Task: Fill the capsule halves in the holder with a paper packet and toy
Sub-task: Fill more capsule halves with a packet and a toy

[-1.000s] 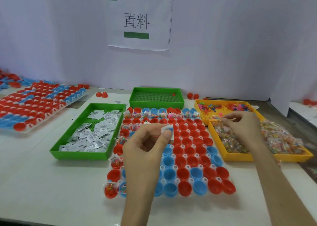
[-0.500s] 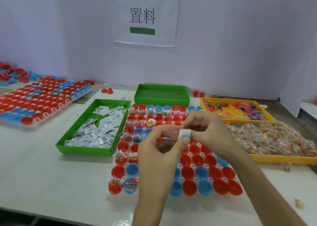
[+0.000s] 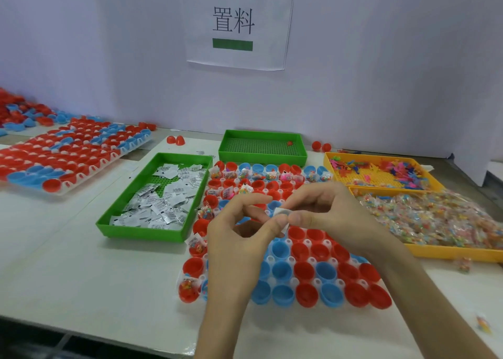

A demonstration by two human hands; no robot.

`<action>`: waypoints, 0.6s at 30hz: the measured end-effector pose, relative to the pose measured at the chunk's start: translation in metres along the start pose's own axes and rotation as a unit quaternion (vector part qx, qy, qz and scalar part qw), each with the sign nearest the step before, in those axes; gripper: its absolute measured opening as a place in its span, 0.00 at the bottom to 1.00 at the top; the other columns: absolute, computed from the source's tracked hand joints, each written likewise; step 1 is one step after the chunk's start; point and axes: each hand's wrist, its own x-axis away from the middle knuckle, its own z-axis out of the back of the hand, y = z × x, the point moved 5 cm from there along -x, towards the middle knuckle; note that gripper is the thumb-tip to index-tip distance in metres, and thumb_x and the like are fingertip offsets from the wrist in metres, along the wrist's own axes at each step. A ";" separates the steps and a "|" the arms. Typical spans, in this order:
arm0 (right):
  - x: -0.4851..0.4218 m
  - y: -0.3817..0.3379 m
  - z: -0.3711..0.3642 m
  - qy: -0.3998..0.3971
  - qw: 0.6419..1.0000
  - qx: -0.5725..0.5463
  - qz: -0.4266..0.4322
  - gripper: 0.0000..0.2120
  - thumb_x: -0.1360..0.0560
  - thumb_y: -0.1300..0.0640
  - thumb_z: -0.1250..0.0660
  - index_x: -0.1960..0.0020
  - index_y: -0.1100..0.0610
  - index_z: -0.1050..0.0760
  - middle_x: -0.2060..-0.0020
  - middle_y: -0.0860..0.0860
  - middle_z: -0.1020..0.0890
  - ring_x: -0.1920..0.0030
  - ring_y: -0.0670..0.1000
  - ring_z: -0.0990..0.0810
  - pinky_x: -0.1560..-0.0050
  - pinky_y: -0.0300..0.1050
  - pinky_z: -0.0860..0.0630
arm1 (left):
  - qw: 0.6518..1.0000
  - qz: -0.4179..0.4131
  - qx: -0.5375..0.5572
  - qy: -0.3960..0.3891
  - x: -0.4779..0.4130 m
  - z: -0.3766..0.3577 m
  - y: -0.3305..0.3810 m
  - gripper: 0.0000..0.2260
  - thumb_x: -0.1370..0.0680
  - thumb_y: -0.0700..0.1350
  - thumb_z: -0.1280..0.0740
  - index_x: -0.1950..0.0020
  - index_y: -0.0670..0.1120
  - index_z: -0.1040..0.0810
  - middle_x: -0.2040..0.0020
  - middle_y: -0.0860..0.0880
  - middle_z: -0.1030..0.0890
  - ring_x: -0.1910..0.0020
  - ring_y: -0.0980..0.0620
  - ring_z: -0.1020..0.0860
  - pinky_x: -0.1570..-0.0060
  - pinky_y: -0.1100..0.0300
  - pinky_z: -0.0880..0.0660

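Note:
A clear holder (image 3: 299, 252) of red and blue capsule halves lies in the middle of the table. Its back rows and left column hold bagged toys and paper packets; the other halves look empty. My left hand (image 3: 239, 236) and my right hand (image 3: 324, 211) meet above the holder and both pinch one small white paper packet (image 3: 281, 214) between thumb and fingers. Whether the right hand also holds a toy is hidden by its fingers.
A green tray (image 3: 122, 211) of paper packets sits left of the holder, an almost bare green tray (image 3: 261, 157) behind it. Two yellow trays (image 3: 449, 252) of toys and bagged toys stand at the right. Another filled holder (image 3: 68, 157) lies far left. Loose bagged toys (image 3: 481, 324) lie near the right edge.
My right hand came from the yellow tray of bagged toys leftward to my left hand and took hold of the paper packet with it. The view has shifted slightly closer.

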 end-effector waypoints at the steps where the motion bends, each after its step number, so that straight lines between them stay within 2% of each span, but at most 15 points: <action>1: 0.000 0.000 -0.001 -0.002 1.000 -0.006 0.000 0.06 0.31 0.58 0.24 0.53 0.55 0.14 0.59 0.52 0.13 0.57 0.48 0.14 0.55 0.35 0.21 | 1.000 0.005 0.017 -0.004 -0.001 0.000 -0.001 0.09 0.34 0.47 0.23 0.55 0.52 0.17 0.68 0.47 0.20 0.69 0.45 0.19 0.65 0.59 0.21; 3: 0.000 0.000 -0.004 -0.008 1.000 -0.005 0.003 0.06 0.30 0.61 0.24 0.54 0.56 0.15 0.59 0.53 0.13 0.57 0.50 0.14 0.55 0.36 0.20 | 1.000 0.004 0.030 -0.007 -0.002 0.001 -0.001 0.08 0.33 0.46 0.24 0.56 0.51 0.17 0.69 0.50 0.20 0.70 0.51 0.19 0.65 0.63 0.22; 5: -0.001 0.000 -0.009 -0.009 1.000 0.005 0.007 0.06 0.31 0.61 0.24 0.54 0.58 0.16 0.59 0.54 0.13 0.57 0.51 0.13 0.55 0.37 0.20 | 1.000 -0.005 0.021 0.001 -0.002 0.003 0.001 0.07 0.33 0.45 0.23 0.56 0.50 0.17 0.70 0.50 0.20 0.72 0.52 0.20 0.66 0.64 0.23; 8: 0.000 0.004 -0.011 0.006 1.000 0.006 0.005 0.08 0.32 0.62 0.24 0.54 0.60 0.17 0.59 0.55 0.13 0.58 0.53 0.13 0.55 0.37 0.20 | 1.000 -0.012 0.012 0.021 -0.003 0.005 0.000 0.07 0.30 0.38 0.22 0.57 0.46 0.18 0.70 0.48 0.20 0.73 0.52 0.21 0.68 0.65 0.24; 12: -0.010 -0.004 -0.020 -0.030 0.999 0.027 0.001 0.07 0.32 0.59 0.23 0.55 0.54 0.15 0.59 0.55 0.13 0.57 0.54 0.13 0.55 0.38 0.19 | 0.999 -0.015 0.005 0.048 -0.003 0.011 0.003 0.07 0.28 0.36 0.23 0.57 0.46 0.18 0.69 0.49 0.21 0.72 0.52 0.20 0.68 0.63 0.23; 15: -0.032 -0.014 -0.017 -0.015 0.995 0.098 0.018 0.07 0.32 0.58 0.22 0.55 0.52 0.15 0.60 0.51 0.12 0.58 0.50 0.13 0.56 0.35 0.20 | 0.997 -0.006 0.006 0.077 -0.004 0.023 0.006 0.03 0.25 0.40 0.26 0.56 0.47 0.17 0.62 0.49 0.16 0.68 0.50 0.17 0.65 0.63 0.21; 18: -0.061 -0.011 0.004 0.085 0.962 0.258 0.022 0.06 0.31 0.59 0.20 0.57 0.51 0.15 0.63 0.44 0.13 0.61 0.42 0.14 0.57 0.33 0.20 | 0.994 0.018 -0.005 0.112 -0.005 0.036 0.005 0.03 0.22 0.41 0.29 0.54 0.48 0.17 0.58 0.50 0.15 0.66 0.49 0.16 0.63 0.62 0.20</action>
